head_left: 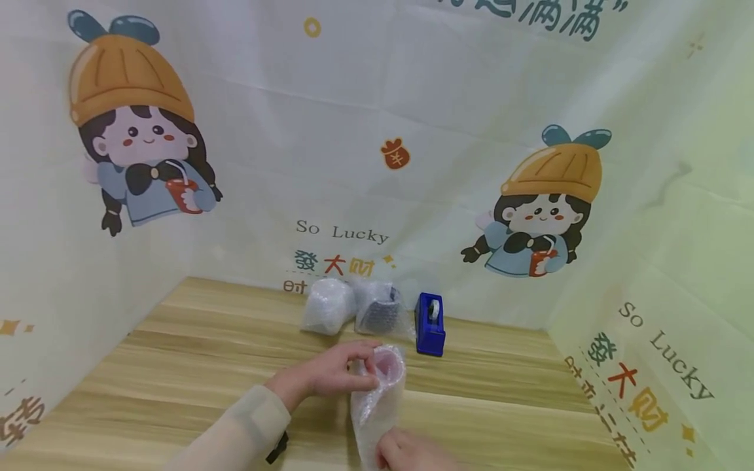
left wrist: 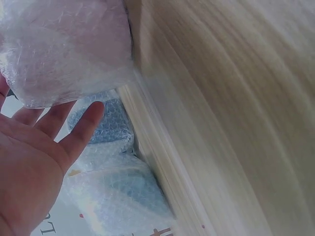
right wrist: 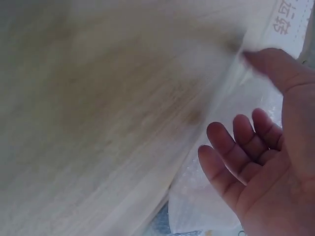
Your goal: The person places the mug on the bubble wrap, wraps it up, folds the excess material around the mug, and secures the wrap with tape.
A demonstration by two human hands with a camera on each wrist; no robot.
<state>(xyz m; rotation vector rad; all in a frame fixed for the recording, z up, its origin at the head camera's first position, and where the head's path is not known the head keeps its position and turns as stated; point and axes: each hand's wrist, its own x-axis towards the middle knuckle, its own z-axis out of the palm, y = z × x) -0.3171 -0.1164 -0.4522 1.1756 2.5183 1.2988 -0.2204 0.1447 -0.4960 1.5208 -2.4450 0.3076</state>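
A pink cup wrapped in bubble wrap lies on the table, its round mouth facing away from the person. The left hand holds its rim end, thumb and forefinger at the edge of the mouth. In the left wrist view, the other fingers lie against the wrap. The wrap's loose length runs toward the person. Over its near end is the right hand, partly cut off by the frame. The right wrist view shows that hand's fingers loosely bent, thumb apart, beside the clear wrap.
Two bubble-wrapped items, one of them dark inside, stand at the back of the wooden table. A blue tape dispenser is to their right. Printed cloth hangs close around the table's back and sides.
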